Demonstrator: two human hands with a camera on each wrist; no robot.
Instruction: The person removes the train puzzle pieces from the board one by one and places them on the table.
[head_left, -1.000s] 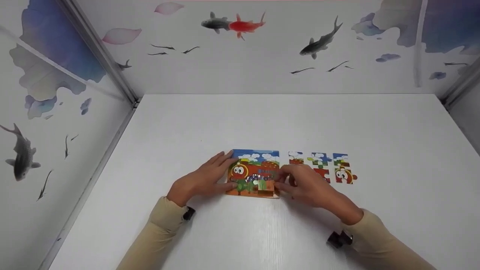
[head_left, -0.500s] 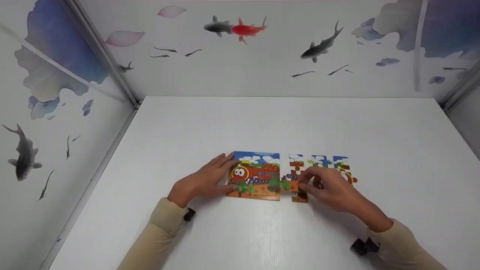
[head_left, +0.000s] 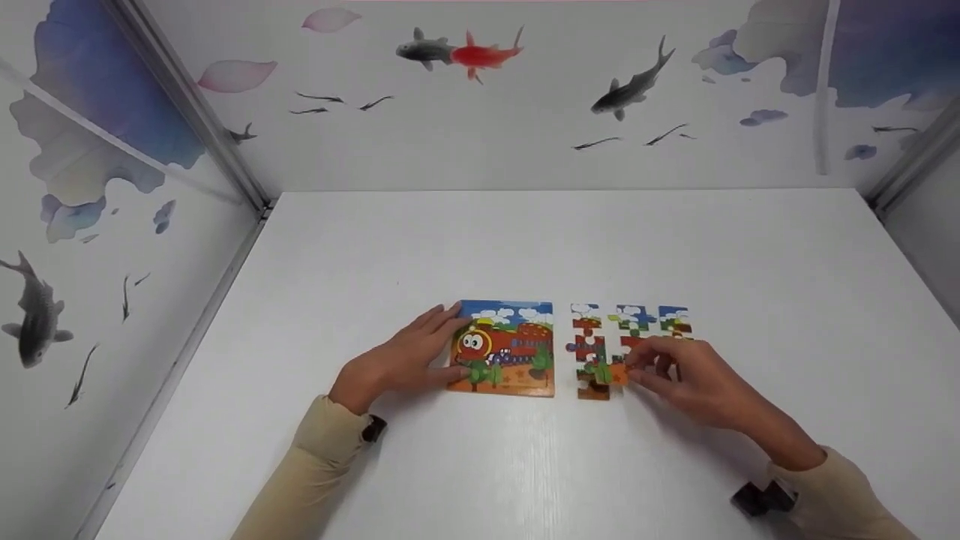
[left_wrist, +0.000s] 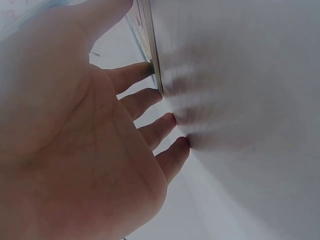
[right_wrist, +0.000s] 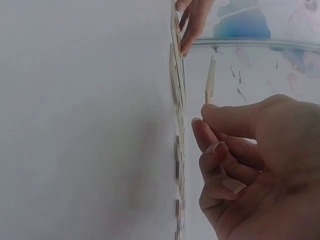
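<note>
A square puzzle board with a red cartoon train lies flat on the table. My left hand rests at its left edge, fingers fairly straight and thumb on the lower left part; in the left wrist view, fingertips touch the board's edge and the table. To the right, my right hand pinches a puzzle piece with green and orange print between thumb and index finger. The right wrist view shows this piece edge-on, held above the table. Loose puzzle pieces lie below and around it; the hand covers some.
Several loose pieces are laid out in rough rows right of the board, including a blue-topped piece at the back right. The white table meets a wall printed with fish at the back, and another wall on the left.
My right hand has moved right with the pinched puzzle piece, from over the board's lower right corner to above the loose pieces. The left hand stays at the board's left edge.
</note>
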